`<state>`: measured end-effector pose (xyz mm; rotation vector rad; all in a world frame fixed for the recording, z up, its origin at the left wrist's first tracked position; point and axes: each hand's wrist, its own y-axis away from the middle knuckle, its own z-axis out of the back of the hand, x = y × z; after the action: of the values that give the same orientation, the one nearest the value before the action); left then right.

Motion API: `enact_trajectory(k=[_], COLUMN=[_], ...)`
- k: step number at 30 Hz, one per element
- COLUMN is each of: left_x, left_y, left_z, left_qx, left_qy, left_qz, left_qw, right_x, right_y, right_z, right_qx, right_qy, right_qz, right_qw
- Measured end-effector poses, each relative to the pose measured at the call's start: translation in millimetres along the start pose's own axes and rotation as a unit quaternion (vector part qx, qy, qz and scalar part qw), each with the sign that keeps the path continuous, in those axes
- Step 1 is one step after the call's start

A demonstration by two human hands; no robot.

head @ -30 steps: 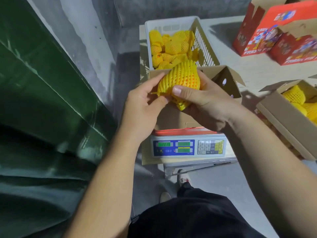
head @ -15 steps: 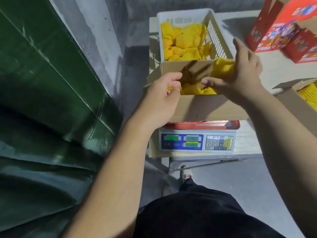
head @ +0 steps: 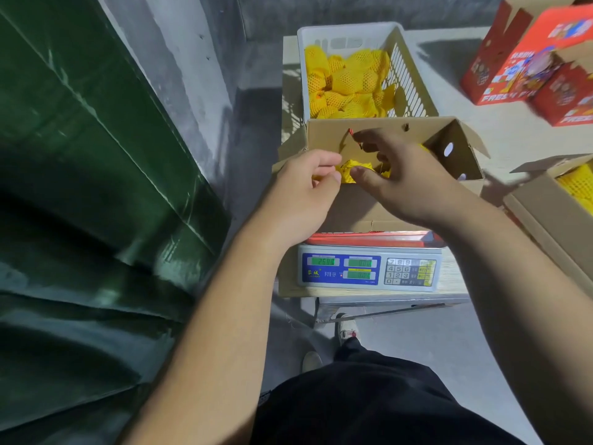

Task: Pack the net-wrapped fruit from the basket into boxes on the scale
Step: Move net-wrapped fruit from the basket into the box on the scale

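An open cardboard box (head: 378, 207) stands on the digital scale (head: 369, 271). Inside it lies net-wrapped fruit (head: 351, 165) in yellow foam mesh, mostly hidden by my hands. My left hand (head: 305, 194) is at the box's near left corner, its fingers curled and pinching the yellow net. My right hand (head: 407, 181) hovers over the box's middle with fingers loosely spread and the thumb touching the fruit. Behind the box, the white plastic basket (head: 414, 75) holds several more yellow net-wrapped fruit (head: 346, 81).
Red printed cartons (head: 539, 65) stand at the back right of the table. Another cardboard box (head: 552, 220) with yellow-netted fruit sits at the right edge. A green tarp (head: 80, 187) and a grey wall fill the left. My shoes show on the floor below the table.
One second ago both hands held a netted fruit above the box. It went down into the box, and my right hand came back from the box's far right to its middle.
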<state>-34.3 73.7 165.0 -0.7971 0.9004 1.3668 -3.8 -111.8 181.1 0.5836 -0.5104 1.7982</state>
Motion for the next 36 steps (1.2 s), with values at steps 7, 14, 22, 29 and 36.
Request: enact_trajectory(k=[7,14,22,29,36], left_x=[4.0,-3.1,-23.1,-14.3,37.8], left_y=[-3.4,-20.2,-104.4,-251.8,-398.0], left_z=[-0.8,-3.7,-28.0,-66.3,-152.9], left_qx=[-0.005,-0.009,-0.033,-0.071,0.36], left_qy=[0.004,-0.001,0.024,-0.045,-0.472], left_qz=[0.006,0.007,-0.022,-0.03,0.092], left_qw=[1.0,1.0,0.999,0.996,0.8], right_x=[-7.9,-19.6,-60.3,-182.8,-264.9], right_y=[-5.8,-27.6,-96.0,-240.3,-334.0], right_z=[-3.0,1.0,32.8,78.9,-9.4], right_qx=[0.017,0.044,0.073,0.068,0.406], right_qy=[-0.034,-0.056,-0.073,0.096,0.186], right_qz=[0.017,0.037,0.063,-0.063,-0.093], right_qw=[0.999,0.997,0.993,0.991,0.89])
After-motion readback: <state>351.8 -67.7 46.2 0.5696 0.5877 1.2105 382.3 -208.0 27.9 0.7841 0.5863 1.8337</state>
